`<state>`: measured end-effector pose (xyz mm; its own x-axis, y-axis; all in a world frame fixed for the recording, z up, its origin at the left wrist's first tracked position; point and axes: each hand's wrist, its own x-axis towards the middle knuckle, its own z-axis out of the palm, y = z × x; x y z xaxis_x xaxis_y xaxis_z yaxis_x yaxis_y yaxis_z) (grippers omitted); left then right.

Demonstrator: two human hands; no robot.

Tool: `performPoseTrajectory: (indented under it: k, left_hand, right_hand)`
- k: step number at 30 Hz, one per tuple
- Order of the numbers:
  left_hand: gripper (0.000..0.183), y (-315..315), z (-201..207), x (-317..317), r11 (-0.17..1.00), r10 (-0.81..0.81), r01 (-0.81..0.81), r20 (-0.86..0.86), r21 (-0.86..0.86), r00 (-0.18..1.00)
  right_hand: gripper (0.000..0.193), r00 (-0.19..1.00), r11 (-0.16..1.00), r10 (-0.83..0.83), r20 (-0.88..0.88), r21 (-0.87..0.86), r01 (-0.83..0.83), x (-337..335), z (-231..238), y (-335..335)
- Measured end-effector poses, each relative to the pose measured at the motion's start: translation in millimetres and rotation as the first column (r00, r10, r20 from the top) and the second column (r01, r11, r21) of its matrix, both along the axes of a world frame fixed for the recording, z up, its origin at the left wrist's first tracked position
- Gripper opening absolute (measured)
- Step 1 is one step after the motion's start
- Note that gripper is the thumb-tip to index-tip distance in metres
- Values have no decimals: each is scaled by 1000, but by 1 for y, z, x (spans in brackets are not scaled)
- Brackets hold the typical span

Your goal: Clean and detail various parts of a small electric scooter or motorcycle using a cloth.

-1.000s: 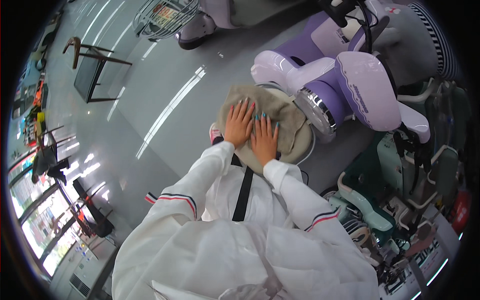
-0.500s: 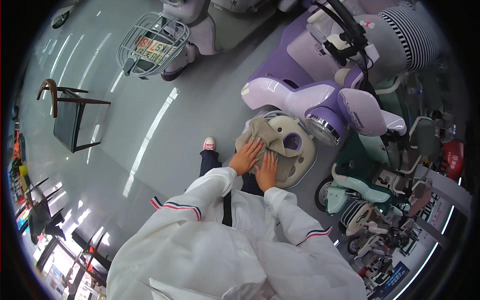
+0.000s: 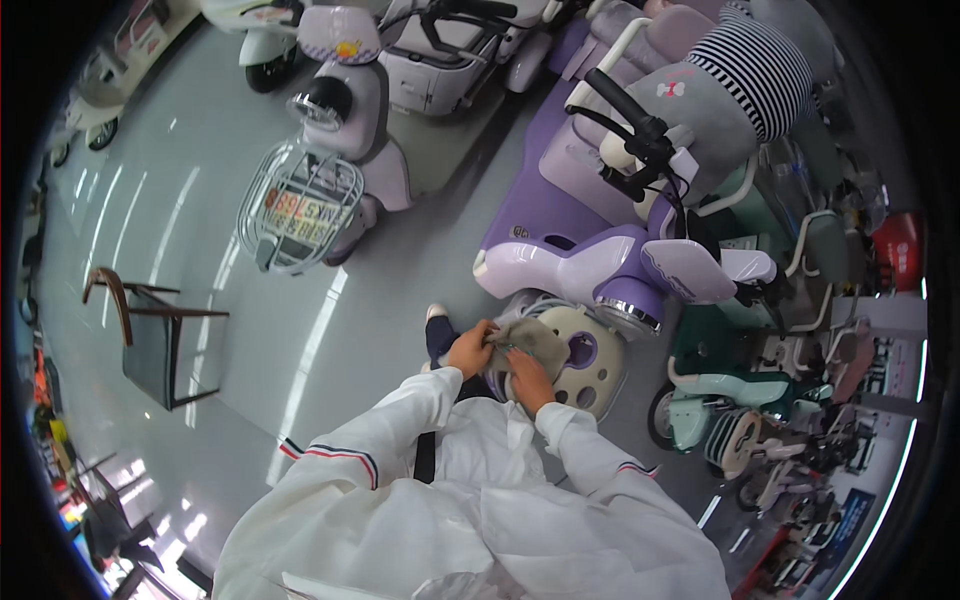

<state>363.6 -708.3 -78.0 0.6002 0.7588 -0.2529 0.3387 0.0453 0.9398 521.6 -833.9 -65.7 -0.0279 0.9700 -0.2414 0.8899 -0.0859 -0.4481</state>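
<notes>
Cloth [image 3: 528,338], grey-beige and bunched, sits over the cream wheel cover [image 3: 590,365] of the purple scooter [image 3: 590,250]. Head view: left hand [image 3: 470,350] grips its edge, right hand [image 3: 527,380] pinches it too. Wiping seems underway; next likely calls for spreading it flat again.

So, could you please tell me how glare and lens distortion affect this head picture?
Head view: ceiling lights streak white across the glossy floor; the fisheye bends the chair and scooters toward a black rim; both hands, left and right, and the cloth stay fairly sharp at centre.
</notes>
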Motion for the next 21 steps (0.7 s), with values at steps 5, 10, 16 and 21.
performPoseTrajectory:
  k: [5,10,16,21]
  left_hand:
    - [27,87,45,-4,987,-99,93,38,129,994]
    - [62,176,149,4,824,-387,480,-322,300,864]
    - [85,239,196,59,536,-396,383,-176,752,901]
    - [64,276,202,79,652,-555,456,-28,605,831]
  right_hand:
    - [33,893,889,-368,-260,184,420,-4,30,75]
    - [34,756,651,-499,-424,393,650,12,85,153]
    - [18,659,602,-549,-514,304,739,17,175,238]
    - [21,745,591,-579,-332,458,664,43,216,255]
